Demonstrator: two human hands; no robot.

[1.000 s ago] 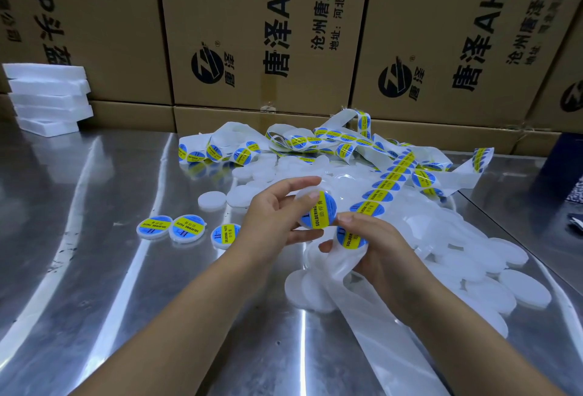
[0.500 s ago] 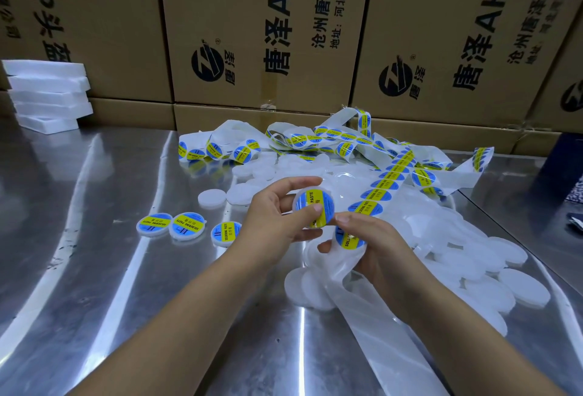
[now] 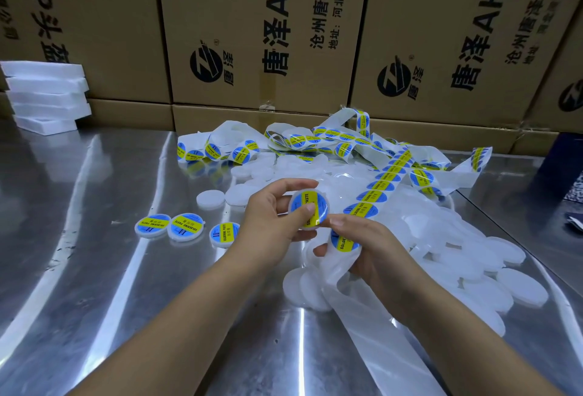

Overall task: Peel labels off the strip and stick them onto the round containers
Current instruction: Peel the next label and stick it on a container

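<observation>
The left hand (image 3: 271, 212) has its grip curled round a round container (image 3: 318, 200), held on edge above the counter (image 3: 94, 269), with the thumb pressing the blue-and-yellow label (image 3: 299, 202) on its face. Just right of the container and a little lower, the right hand (image 3: 369, 250) pinches the strip (image 3: 383, 185). Its grip is closed on the backing beside the next label (image 3: 344, 242), and the forefinger tip reaches the container's lower edge. Three finished containers (image 3: 186, 226) lie to its left, and bare containers (image 3: 473, 266) are heaped to its right. If the label's lower edge is not yet flat, a hurried thumb could trap a crease or set it off-centre. The slack strip could also brush the container and drag the next label loose.
</observation>
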